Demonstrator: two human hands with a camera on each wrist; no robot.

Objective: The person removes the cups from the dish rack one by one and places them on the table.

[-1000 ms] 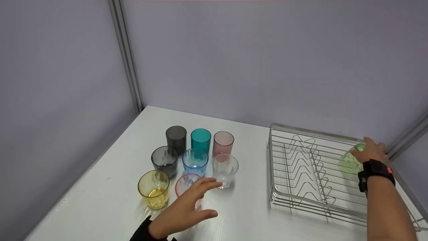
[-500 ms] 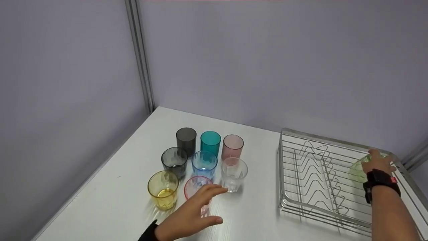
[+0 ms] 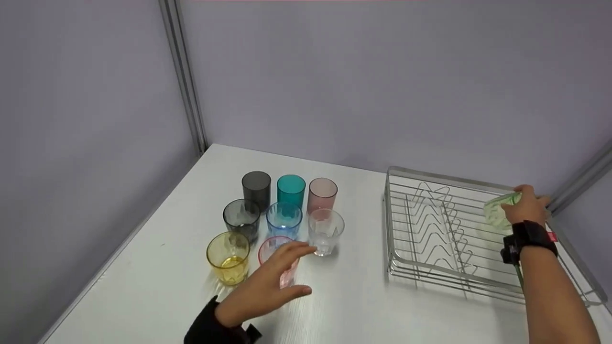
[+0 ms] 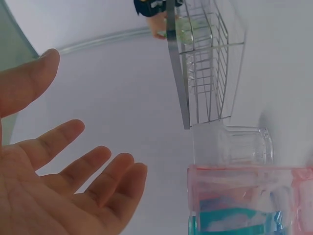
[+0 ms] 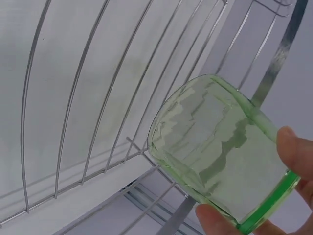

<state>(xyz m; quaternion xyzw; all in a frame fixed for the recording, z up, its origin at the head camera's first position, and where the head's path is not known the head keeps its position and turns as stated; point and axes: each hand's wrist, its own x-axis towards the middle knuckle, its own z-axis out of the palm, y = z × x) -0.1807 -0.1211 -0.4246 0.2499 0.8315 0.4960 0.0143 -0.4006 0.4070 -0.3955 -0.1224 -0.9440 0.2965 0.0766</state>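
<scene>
In the head view my right hand [image 3: 528,208] holds a green see-through glass [image 3: 497,210] at the far right end of a wire dish rack [image 3: 389,224]. The right wrist view shows fingertips [image 5: 215,220] and thumb gripping the thick green base [image 5: 266,208], with the glass tilted and its mouth turned away from the hand, close over the wires. My left hand [image 3: 267,286] hovers over the near side of the cup group, fingers spread and loosely bent, holding nothing. It partly hides a pink-rimmed glass [image 3: 270,248]. Nearest to its fingertips is a clear glass [image 3: 326,229].
Behind these stand a yellow glass [image 3: 228,258], a grey glass [image 3: 242,217], a blue glass [image 3: 284,222], a dark tumbler [image 3: 256,191], a teal tumbler [image 3: 291,191] and a pink tumbler [image 3: 322,193]. All are upright on the white table [image 3: 138,277]. Walls [image 3: 296,86] enclose the back and sides.
The head view shifts slightly. My right hand stays at the rack's far right end; the green glass now looks more tilted, its mouth turned left. The left hand barely moves.
</scene>
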